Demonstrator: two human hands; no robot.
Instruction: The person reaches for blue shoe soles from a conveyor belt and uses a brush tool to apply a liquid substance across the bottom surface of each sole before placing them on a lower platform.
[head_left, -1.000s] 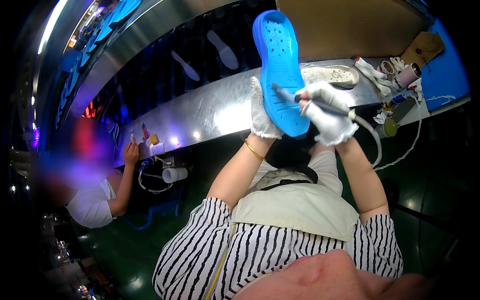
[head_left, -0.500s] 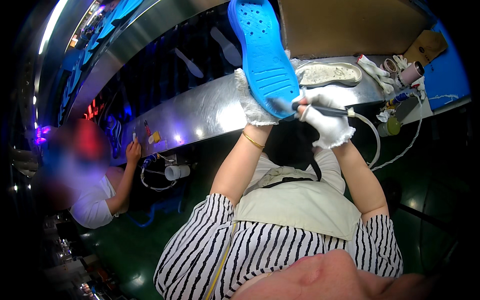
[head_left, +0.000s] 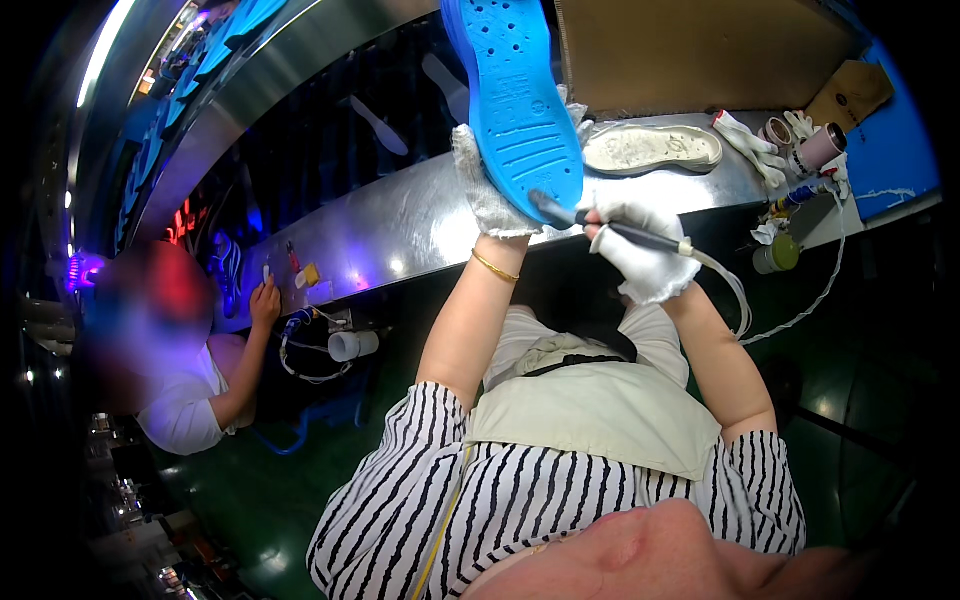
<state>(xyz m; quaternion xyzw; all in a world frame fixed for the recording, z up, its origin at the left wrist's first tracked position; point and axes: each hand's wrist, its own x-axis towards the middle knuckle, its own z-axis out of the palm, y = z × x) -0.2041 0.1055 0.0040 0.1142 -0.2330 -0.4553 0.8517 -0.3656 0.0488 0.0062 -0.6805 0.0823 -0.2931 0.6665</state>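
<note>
Blue shoe sole point(head_left: 525, 130): upper centre of the frame, raised over the metal bench point(head_left: 400, 225), its far end cut off by the top edge. Face toward the camera shows round holes at the far end and cross grooves nearer the heel.

Left hand point(head_left: 487, 198), in a pale knit glove, grips the sole from behind, glove showing along both side edges; gold bangle point(head_left: 495, 266) on the wrist.

Right hand point(head_left: 648, 255), white glove with bare fingertips, is closed around a dark-handled brush point(head_left: 642, 237). Bristles lie over the heel end; they appear to touch it, though contact is hard to confirm at this angle. A pale tube point(head_left: 737, 285) runs from the handle's rear.

Right of centre on the bench: white sole point(head_left: 650, 148), lying flat; beyond it, spare gloves point(head_left: 748, 150) and a pink cup point(head_left: 822, 147). Cardboard panel point(head_left: 700, 60), upper right. Co-worker's hand point(head_left: 265, 303), left side, at the bench edge.
</note>
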